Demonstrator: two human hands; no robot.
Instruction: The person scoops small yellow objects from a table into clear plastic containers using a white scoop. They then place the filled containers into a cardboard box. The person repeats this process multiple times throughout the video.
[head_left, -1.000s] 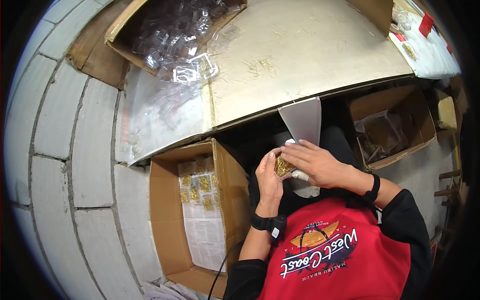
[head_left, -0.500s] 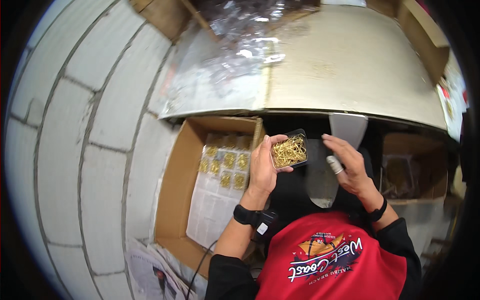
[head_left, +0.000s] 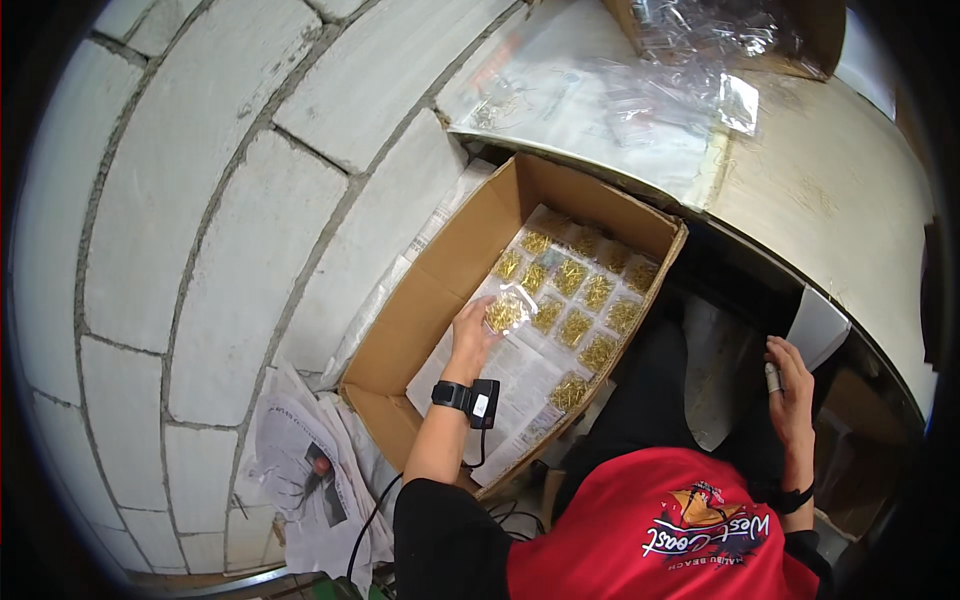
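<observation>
My left hand (head_left: 471,332) grips a small clear plastic box (head_left: 507,312) filled with thin gold-coloured metal pieces, too fine to name exactly. It is inside a large cardboard box (head_left: 430,290), over the newspaper lining its bottom. Rows of similar filled clear boxes (head_left: 571,276) lie to the right of the hand and beyond it. Off to the right, my right hand (head_left: 791,388) is above my leg, near a white panel, with its fingers stretched out and nothing in them. A white wrap covers part of one of its fingers.
A pale worktable (head_left: 800,190) spans the far right, with a heap of clear plastic boxes (head_left: 690,80) on it. White block wall (head_left: 240,220) rises on the left. Folded newspapers (head_left: 310,460) lie beside the cardboard box. A black cable hangs near my left arm.
My left hand has carried the filled plastic box left into the cardboard box. My right hand has drawn away from it. The view has swung left, and more filled boxes are visible.
</observation>
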